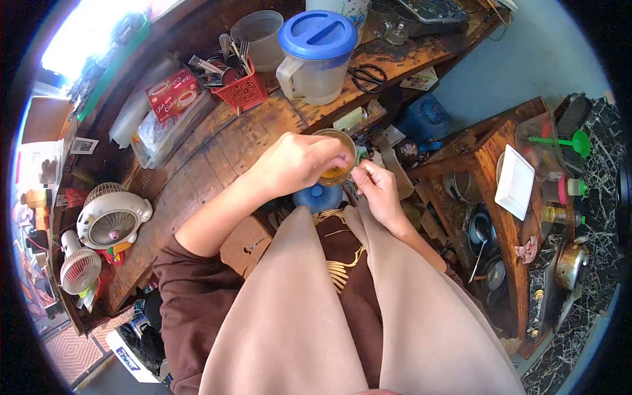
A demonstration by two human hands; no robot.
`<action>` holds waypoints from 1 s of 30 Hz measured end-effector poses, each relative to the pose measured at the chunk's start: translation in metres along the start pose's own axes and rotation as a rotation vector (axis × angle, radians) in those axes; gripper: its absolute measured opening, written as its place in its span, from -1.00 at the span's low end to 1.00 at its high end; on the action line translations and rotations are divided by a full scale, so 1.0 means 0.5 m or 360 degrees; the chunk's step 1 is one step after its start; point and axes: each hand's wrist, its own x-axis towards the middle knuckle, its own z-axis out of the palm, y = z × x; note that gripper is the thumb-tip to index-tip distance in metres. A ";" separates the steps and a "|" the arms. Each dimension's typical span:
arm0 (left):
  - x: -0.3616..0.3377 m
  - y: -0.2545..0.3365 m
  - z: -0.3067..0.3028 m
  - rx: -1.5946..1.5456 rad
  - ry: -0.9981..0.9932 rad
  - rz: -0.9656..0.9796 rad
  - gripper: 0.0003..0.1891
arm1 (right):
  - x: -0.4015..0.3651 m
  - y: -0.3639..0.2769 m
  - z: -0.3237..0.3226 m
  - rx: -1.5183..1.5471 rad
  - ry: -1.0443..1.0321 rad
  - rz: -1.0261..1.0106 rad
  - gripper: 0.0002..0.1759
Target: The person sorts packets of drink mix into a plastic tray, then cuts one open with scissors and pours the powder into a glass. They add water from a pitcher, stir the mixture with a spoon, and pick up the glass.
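Note:
A clear glass mug with yellowish liquid at its bottom is held up in front of my body. My right hand grips it at its right side, by what looks like the handle. Over the mug's mouth is my left hand, its fingers closed and curled down into the opening. What those fingers hold, if anything, is hidden. Below the mug shows the top of a blue water bottle.
On the wooden table stand a blue-lidded pitcher, a red cutlery basket, a red tea box and black scissors. Two small fans sit at left. A wooden rack with a white tray is at right.

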 end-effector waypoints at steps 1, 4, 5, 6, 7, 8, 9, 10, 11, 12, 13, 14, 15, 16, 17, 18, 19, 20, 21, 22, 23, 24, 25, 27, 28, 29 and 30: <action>0.004 -0.009 0.013 0.0015 0.0138 0.0012 -0.87 | -0.001 0.003 0.000 -0.0007 -0.0027 -0.0020 -0.59; 0.009 -0.020 0.017 0.0063 0.0333 0.0049 -0.89 | -0.003 0.015 -0.001 -0.0026 0.0003 -0.0068 -0.59; 0.008 -0.019 0.009 0.0153 0.0301 -0.0030 -0.89 | -0.004 0.012 -0.004 -0.0028 0.0006 -0.0068 -0.59; 0.007 -0.018 0.001 0.0247 0.0269 -0.0110 -0.89 | -0.004 0.005 -0.005 0.0002 0.0032 -0.0049 -0.59; 0.005 -0.014 -0.002 0.0194 0.0189 -0.0216 -0.89 | -0.003 0.000 -0.006 0.0035 0.0057 -0.0032 -0.59; 0.002 -0.012 0.001 0.0197 0.0186 -0.0214 -0.89 | -0.003 0.000 -0.007 0.0038 0.0060 -0.0033 -0.59; 0.000 -0.011 0.009 0.0070 0.0191 -0.0185 -0.89 | -0.003 0.000 -0.007 0.0060 0.0050 -0.0009 -0.58; -0.001 -0.012 0.018 -0.0057 0.0197 -0.0156 -0.90 | -0.002 0.000 -0.008 0.0081 0.0040 0.0016 -0.57; 0.001 -0.012 0.026 -0.0056 0.0261 -0.0147 -0.92 | -0.003 0.005 -0.008 0.0082 0.0040 0.0015 -0.57; 0.003 -0.013 0.029 -0.0055 0.0260 -0.0146 -0.92 | -0.003 0.014 -0.008 0.0072 0.0005 -0.0010 -0.57; 0.007 -0.015 0.030 0.0020 0.0389 -0.0108 -0.92 | -0.003 0.021 -0.008 0.0061 -0.0029 -0.0036 -0.56; 0.011 -0.018 0.030 0.0092 0.0517 -0.0069 -0.92 | -0.002 0.023 -0.008 0.0059 -0.0027 -0.0036 -0.56; 0.015 -0.019 0.022 0.0139 0.0537 -0.0062 -0.92 | -0.001 0.025 -0.006 0.0094 -0.0010 -0.0037 -0.56; 0.013 -0.016 0.013 0.0139 0.0538 -0.0062 -0.92 | 0.001 0.026 -0.006 0.0129 0.0007 -0.0039 -0.56; 0.010 -0.012 0.005 0.0162 0.0481 -0.0208 -0.93 | 0.003 0.025 -0.008 0.0129 0.0006 -0.0041 -0.56; 0.007 -0.010 0.001 0.0184 0.0421 -0.0354 -0.94 | 0.004 0.023 -0.010 0.0106 0.0027 -0.0052 -0.56; 0.002 -0.009 0.002 0.0120 0.0357 -0.0291 -0.92 | 0.004 0.021 -0.010 0.0084 0.0047 -0.0059 -0.56; -0.001 -0.007 0.008 0.0119 0.0356 -0.0296 -0.92 | 0.004 0.018 -0.010 0.0086 0.0044 -0.0054 -0.56; -0.001 -0.002 0.018 0.0033 0.0341 -0.0286 -0.92 | 0.003 0.016 -0.009 0.0097 0.0037 -0.0042 -0.56; 0.001 0.002 0.026 -0.0050 0.0329 -0.0275 -0.91 | 0.003 0.015 -0.008 0.0108 0.0028 -0.0033 -0.56; 0.006 0.004 0.033 -0.0074 0.0403 -0.0196 -0.90 | 0.001 0.015 -0.008 0.0109 0.0022 -0.0033 -0.56; 0.007 0.003 0.032 -0.0072 0.0406 -0.0199 -0.90 | -0.001 0.015 -0.008 0.0064 -0.0039 -0.0025 -0.59; 0.009 0.001 0.031 0.0019 0.0484 -0.0191 -0.90 | -0.002 0.015 -0.009 0.0017 -0.0098 -0.0018 -0.61; 0.008 0.000 0.025 0.0162 0.0594 -0.0274 -0.91 | -0.002 0.014 -0.008 -0.0002 -0.0101 -0.0016 -0.61; 0.006 0.002 0.018 0.0167 0.0597 -0.0277 -0.91 | -0.001 0.014 -0.006 -0.0017 -0.0103 -0.0016 -0.61; 0.003 0.004 0.010 0.0099 0.0479 -0.0330 -0.90 | -0.001 0.012 -0.001 -0.0014 -0.0107 -0.0020 -0.61; 0.000 0.005 0.006 0.0029 0.0361 -0.0384 -0.90 | -0.002 0.010 0.006 0.0047 -0.0079 -0.0011 -0.59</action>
